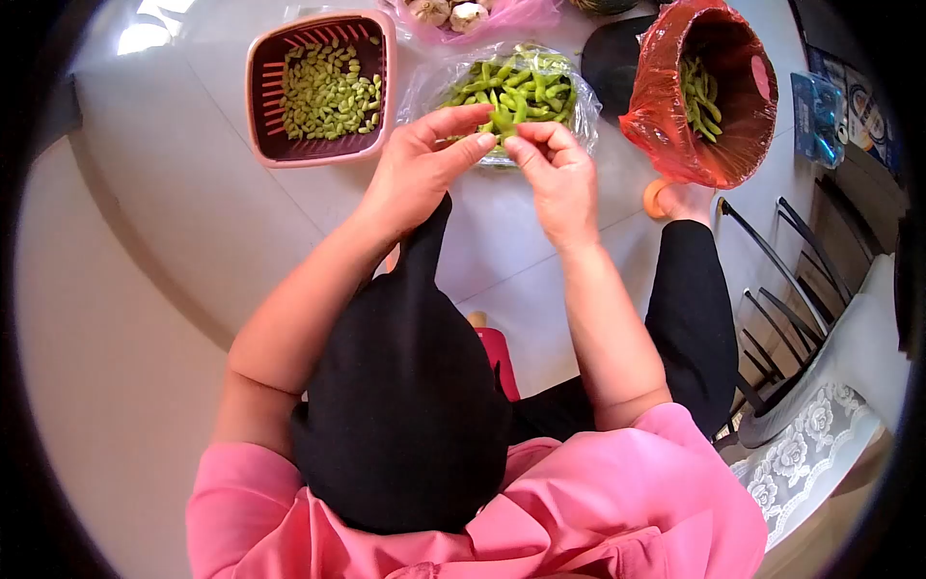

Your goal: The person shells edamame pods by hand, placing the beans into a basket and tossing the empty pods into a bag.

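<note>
— Sitting low, pink sleeves nearest, black trousers on the knees, both forearms reaching out over the pale floor. What's in the hands?

— One green pod, pinched between them. Left hand has thumb and forefinger closed on its left end; right hand has its fingers pressed shut on the other end. The fingertips of the two hands almost meet.

— Where's the pod relative to the rest?

— Held up just in front of the clear bag of pods, which lies right behind the hands, open and full of unshelled green pods.

— Left of that?

— Pink basket, slotted, with a heap of shelled pale green beans inside. Near the bag, not touching that I can tell.

— Right side?

— Bin with red liner, tilted toward the person, some empty pods at the bottom. A bare foot in an orange sandal sits just below it.

— Farthest?

— Pink bag of garlic at the top edge, behind the clear bag. Dark metal chair legs and a lace cloth far right.
</note>
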The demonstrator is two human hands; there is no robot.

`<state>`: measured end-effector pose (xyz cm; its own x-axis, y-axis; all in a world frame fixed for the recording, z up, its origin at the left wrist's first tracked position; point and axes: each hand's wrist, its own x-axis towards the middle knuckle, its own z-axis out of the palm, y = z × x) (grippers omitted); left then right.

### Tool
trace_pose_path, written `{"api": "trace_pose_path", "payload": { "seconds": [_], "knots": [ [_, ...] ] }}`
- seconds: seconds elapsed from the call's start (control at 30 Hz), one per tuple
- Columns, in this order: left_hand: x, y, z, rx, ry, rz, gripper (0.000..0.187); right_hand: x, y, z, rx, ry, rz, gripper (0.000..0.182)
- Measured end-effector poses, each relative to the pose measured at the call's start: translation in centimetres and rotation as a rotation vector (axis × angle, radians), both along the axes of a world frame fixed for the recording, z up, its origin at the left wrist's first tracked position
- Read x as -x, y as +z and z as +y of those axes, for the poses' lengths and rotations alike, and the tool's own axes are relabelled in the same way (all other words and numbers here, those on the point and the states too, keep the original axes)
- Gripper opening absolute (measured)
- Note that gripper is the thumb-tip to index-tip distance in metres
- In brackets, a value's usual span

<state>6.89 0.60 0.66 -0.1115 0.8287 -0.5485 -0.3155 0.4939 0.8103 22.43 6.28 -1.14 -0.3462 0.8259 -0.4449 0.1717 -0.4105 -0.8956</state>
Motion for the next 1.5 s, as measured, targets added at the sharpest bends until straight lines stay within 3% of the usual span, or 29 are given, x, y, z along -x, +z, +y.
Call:
{"api": "trace_pose_path", "payload": {
  "seconds": [0.1,0.17,0.23,0.3,0.37,0.47,0.8,1.0,1.1,1.17,1.5],
  "knots": [
    [-0.5,-0.6,0.5,-0.013,0.057,-0.081,0.034,1.0,0.3,-0.6,-0.052,-0.020,0.066,0.013],
    [-0.5,-0.2,0.5,-0.017,-0.021,0.055,0.040,1.6,0.8,-0.3,-0.027,-0.056,0.090,0.014],
    [-0.6,0.3,0.4,-0.244,-0.189,0.575,0.047,1.4,1.1,0.3,0.182,-0.053,0.082,0.013],
    [-0.7,0.1,0.1,-0.298,-0.187,0.634,0.051,0.7,0.8,0.7,0.190,0.034,0.062,0.011],
    [-0.4,0.3,0.1,-0.227,-0.329,0.802,0.046,0.4,0.6,0.8,0.195,0.120,0.040,0.009],
    [-0.4,0.6,0.0,-0.178,-0.417,0.929,0.041,0.0,1.0,1.0,0.006,0.260,-0.107,0.007],
    [-0.3,0.8,-0.2,-0.177,-0.353,0.860,0.037,0.8,1.5,0.2,0.143,0.112,-0.033,0.006],
    [-0.7,0.8,-0.3,-0.199,-0.354,0.814,0.033,1.4,1.8,0.0,-0.035,0.176,-0.185,0.005],
    [-0.6,0.9,0.0,-0.071,-0.298,0.662,0.033,1.6,1.5,-0.1,0.038,0.052,-0.104,0.007],
    [-0.7,0.0,-0.2,0.022,-0.146,0.359,0.034,1.0,1.9,0.5,0.258,0.048,0.041,0.009],
    [-0.9,0.6,-0.5,0.030,-0.218,0.585,0.037,1.1,2.2,0.0,0.030,0.151,-0.091,0.011]
  ]
}}
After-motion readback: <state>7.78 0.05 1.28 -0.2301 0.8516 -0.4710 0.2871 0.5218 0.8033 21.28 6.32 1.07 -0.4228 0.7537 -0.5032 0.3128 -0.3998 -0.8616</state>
